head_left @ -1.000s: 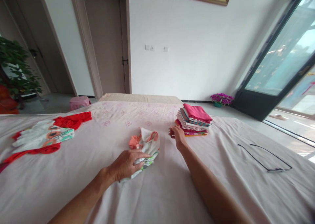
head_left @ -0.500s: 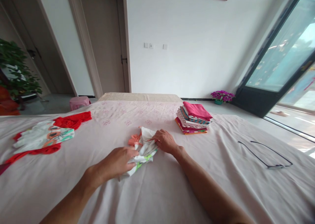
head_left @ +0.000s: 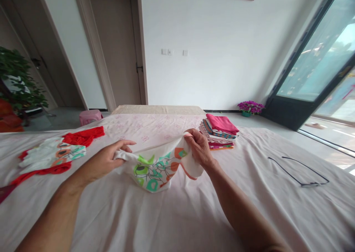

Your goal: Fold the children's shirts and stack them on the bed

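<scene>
A white piece of clothing (head_left: 155, 170) with a green, teal and orange print hangs stretched between my two hands, just above the sheet. My left hand (head_left: 113, 155) pinches its left end, the thumb under the cloth and some fingers extended. On the other side my right hand (head_left: 197, 145) grips the right end, where an orange trim edge shows. A stack of folded clothes (head_left: 220, 132), pink on top, sits just beyond my right hand. Off to the left lies a loose red and white garment (head_left: 55, 152) with a printed front.
A pale pink sheet (head_left: 249, 215) covers the bed-like surface. Black-framed glasses (head_left: 310, 184) lie on it at the right. Beyond stand a pink stool (head_left: 90, 117), a pot of purple flowers (head_left: 250, 107) and a leafy plant (head_left: 19, 78).
The white garment was bunched on the sheet and is now lifted and spread, its print showing. My left hand moved left and up; my right hand moved slightly right and up.
</scene>
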The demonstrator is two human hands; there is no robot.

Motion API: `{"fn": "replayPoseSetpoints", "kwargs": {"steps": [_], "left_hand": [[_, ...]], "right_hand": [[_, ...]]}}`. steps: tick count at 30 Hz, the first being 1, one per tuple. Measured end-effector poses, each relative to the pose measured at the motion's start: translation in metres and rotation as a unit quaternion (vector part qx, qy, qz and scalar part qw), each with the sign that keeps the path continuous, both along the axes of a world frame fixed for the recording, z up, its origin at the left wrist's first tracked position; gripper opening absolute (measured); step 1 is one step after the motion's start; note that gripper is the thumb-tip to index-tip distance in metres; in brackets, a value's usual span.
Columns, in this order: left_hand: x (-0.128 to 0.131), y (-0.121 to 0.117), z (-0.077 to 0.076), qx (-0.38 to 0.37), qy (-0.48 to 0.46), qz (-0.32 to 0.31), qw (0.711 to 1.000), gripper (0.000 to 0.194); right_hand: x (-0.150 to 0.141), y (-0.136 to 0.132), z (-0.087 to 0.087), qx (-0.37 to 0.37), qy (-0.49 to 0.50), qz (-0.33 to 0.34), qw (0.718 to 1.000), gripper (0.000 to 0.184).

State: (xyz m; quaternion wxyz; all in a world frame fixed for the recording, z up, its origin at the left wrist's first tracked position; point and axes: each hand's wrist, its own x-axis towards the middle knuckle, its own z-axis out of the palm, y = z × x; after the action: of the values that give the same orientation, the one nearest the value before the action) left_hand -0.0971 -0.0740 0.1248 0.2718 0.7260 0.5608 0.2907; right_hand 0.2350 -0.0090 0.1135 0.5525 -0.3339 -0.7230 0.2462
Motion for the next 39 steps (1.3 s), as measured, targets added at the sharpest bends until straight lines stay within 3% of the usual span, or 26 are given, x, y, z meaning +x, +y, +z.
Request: {"fn": "replayPoseSetpoints", "kwargs": {"steps": [3, 8, 12, 16, 20, 27, 32, 35, 37, 39], "left_hand": [[0.011, 0.000, -0.009, -0.124, 0.023, -0.087, 0.988, 0.057], [0.017, 0.008, -0.027, -0.181, -0.045, -0.182, 0.965, 0.045], [0.006, 0.012, -0.038, -0.193, -0.163, -0.165, 0.954, 0.050], [0.003, 0.014, -0.046, -0.251, -0.260, -0.143, 0.921, 0.062], [0.011, 0.016, -0.046, -0.213, -0.205, -0.072, 0.953, 0.041], [0.012, 0.017, -0.038, -0.112, -0.144, -0.054, 0.982, 0.025], [0.010, 0.021, -0.033, -0.035, -0.156, -0.007, 0.987, 0.029], [0.002, 0.021, -0.031, -0.050, -0.125, -0.007, 0.991, 0.033], [-0.005, 0.017, -0.029, -0.097, -0.067, -0.034, 0.992, 0.038], [-0.012, 0.009, -0.026, -0.152, -0.002, -0.073, 0.986, 0.043]], "right_hand": [[-0.001, 0.002, -0.004, -0.013, -0.046, -0.008, 0.999, 0.033], [0.009, 0.007, -0.005, 0.028, -0.226, -0.101, 0.968, 0.029], [0.012, 0.003, -0.004, 0.032, -0.333, -0.155, 0.930, 0.036], [0.011, 0.003, -0.008, 0.012, -0.381, -0.187, 0.905, 0.041], [0.014, 0.003, -0.006, 0.013, -0.408, -0.184, 0.894, 0.042], [0.026, 0.000, 0.006, 0.000, -0.460, -0.179, 0.870, 0.045], [0.038, -0.005, 0.005, -0.055, -0.494, -0.073, 0.865, 0.042], [0.050, -0.010, 0.000, -0.091, -0.533, -0.019, 0.841, 0.024], [0.062, -0.012, -0.004, -0.092, -0.559, -0.028, 0.824, 0.013], [0.074, -0.012, -0.004, -0.114, -0.549, -0.041, 0.827, 0.011]]}}
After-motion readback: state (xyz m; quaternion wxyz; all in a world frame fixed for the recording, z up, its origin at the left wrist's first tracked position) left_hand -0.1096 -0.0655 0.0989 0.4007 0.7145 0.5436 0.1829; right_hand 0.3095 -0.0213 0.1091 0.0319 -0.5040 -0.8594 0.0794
